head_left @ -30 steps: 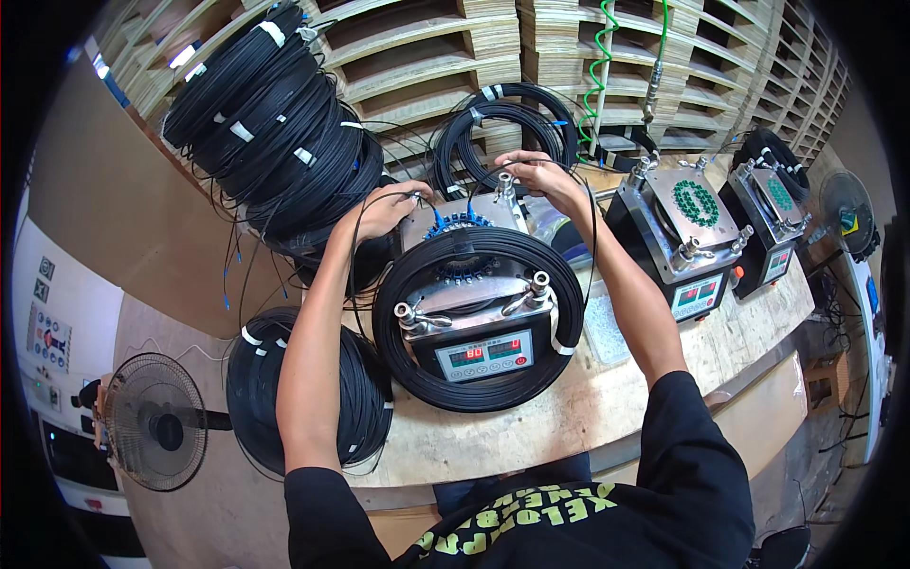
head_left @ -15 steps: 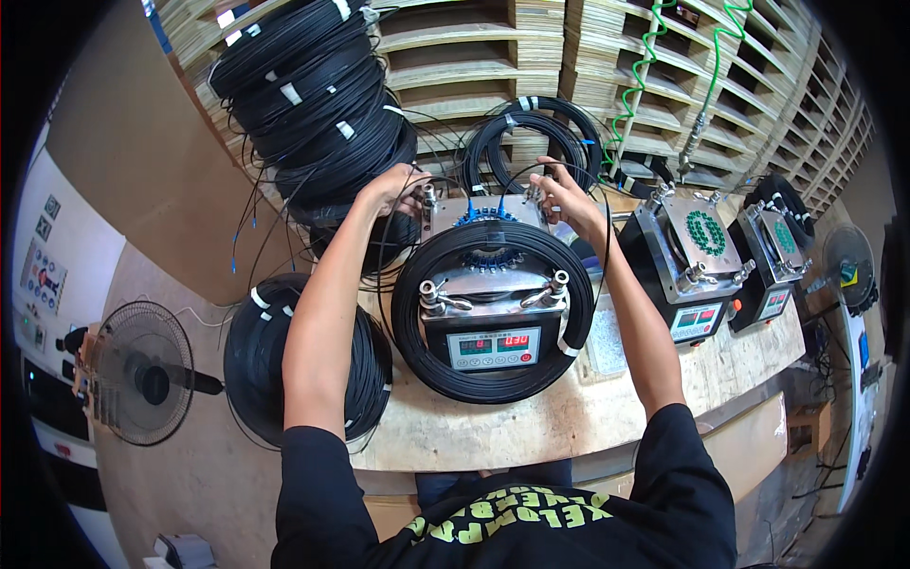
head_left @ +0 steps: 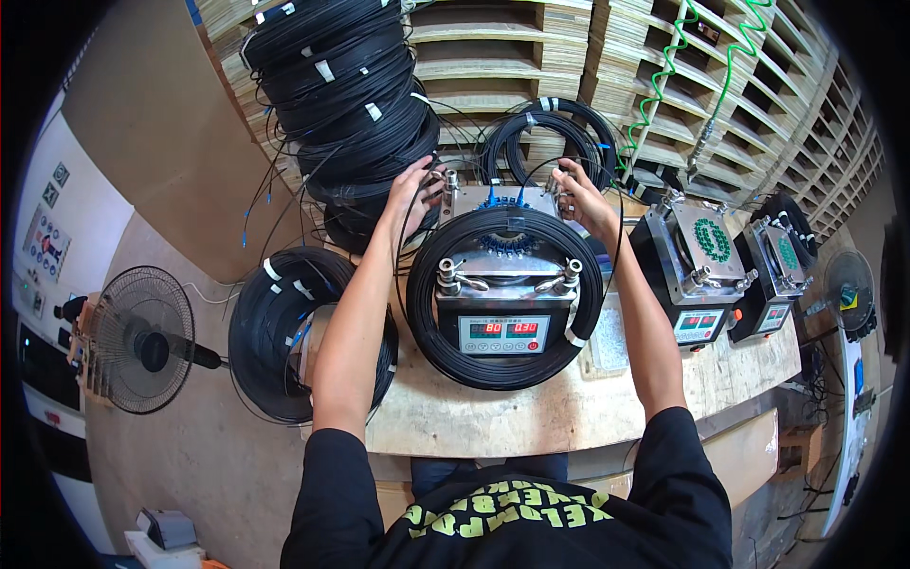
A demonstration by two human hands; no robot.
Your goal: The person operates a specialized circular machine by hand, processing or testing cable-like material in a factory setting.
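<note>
At the middle of the counter, a metal machine with a red digital display is ringed by a black cable coil that lies flat around its body. The far end of the machine, where blue-tipped cable ends fan out, is reached from both sides at once. The left hand is set at the far left corner, fingers curled around a clamp knob there; whether a thin cable strand is also pinched cannot be told. The right hand is placed at the far right corner in the same way, closed on the matching knob. The two corners lie straight ahead of the person, one to each hand, so neither hand is nearer than the other. The machine's long axis runs away from the body, display end nearest.

A tall stack of coils stands just beyond the left hand, and another coil pile sits off the counter's left edge. Two similar machines are lined up to the right. A floor fan is seen far left, and wooden pallets behind.
</note>
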